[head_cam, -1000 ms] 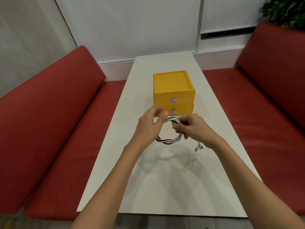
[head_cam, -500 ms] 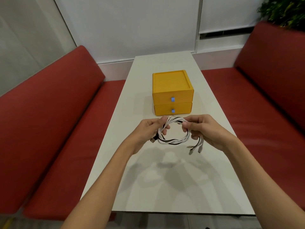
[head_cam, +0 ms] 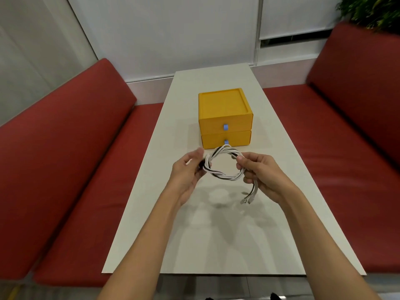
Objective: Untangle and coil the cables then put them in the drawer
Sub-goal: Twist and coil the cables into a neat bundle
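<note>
Head view: light, springy coil of white-and-black cables (head_cam: 225, 176) being held above white table (head_cam: 216, 234), near yellow two-drawer box (head_cam: 225, 113); being pinched by left hand (head_cam: 188, 172), gripped by right hand (head_cam: 262, 172); judged best being clamped across all strands.

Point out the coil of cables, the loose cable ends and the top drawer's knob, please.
coil of cables (head_cam: 227, 177): head view, on its lower twisted arc.
loose cable ends (head_cam: 249, 199): head view, on the hanging plugs.
top drawer's knob (head_cam: 225, 127): head view, on its blue front.
</note>
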`<state>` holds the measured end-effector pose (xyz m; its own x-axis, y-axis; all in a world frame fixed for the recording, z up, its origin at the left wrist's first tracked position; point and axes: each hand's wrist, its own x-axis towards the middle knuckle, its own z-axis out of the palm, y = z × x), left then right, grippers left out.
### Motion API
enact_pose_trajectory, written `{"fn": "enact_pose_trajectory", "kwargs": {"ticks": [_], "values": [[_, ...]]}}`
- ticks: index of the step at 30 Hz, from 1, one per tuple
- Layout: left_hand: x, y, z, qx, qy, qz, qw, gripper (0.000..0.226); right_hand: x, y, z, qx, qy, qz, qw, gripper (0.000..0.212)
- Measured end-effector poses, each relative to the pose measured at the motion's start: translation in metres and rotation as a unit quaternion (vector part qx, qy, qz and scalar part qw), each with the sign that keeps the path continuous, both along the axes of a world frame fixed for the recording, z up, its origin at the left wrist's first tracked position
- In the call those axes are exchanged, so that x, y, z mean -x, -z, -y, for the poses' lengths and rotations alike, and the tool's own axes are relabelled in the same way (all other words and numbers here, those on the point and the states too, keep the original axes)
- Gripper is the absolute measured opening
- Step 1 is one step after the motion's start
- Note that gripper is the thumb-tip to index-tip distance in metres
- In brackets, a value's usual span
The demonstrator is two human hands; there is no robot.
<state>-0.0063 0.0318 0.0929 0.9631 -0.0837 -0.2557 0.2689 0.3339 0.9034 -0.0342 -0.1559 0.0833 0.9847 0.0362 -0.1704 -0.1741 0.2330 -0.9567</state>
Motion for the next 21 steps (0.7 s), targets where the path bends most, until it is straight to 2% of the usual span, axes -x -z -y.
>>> {"fn": "enact_pose_trajectory", "kwargs": {"ticks": [3,7,12,18,21], "values": [[0.008,0.001,0.016,0.075,-0.004,-0.045,0.996,0.026,-0.001,0.004,-0.010,-0.024,0.060,0.005,0.998,0.013],[0.019,0.013,0.029,0.086,-0.009,-0.083,0.993,0.031,0.001,0.014,-0.016,-0.033,0.101,-0.006,0.994,0.015],[0.016,0.014,0.031,0.104,-0.018,-0.090,0.990,0.030,0.004,0.023,-0.018,-0.044,0.100,-0.005,0.994,0.014],[0.016,0.010,0.026,0.274,0.022,-0.189,0.943,0.029,0.003,0.024,-0.015,-0.065,0.089,0.035,0.993,0.014],[0.015,0.012,0.026,0.307,0.016,-0.209,0.928,0.020,0.001,0.026,-0.014,-0.069,0.083,0.058,0.992,0.017]]}}
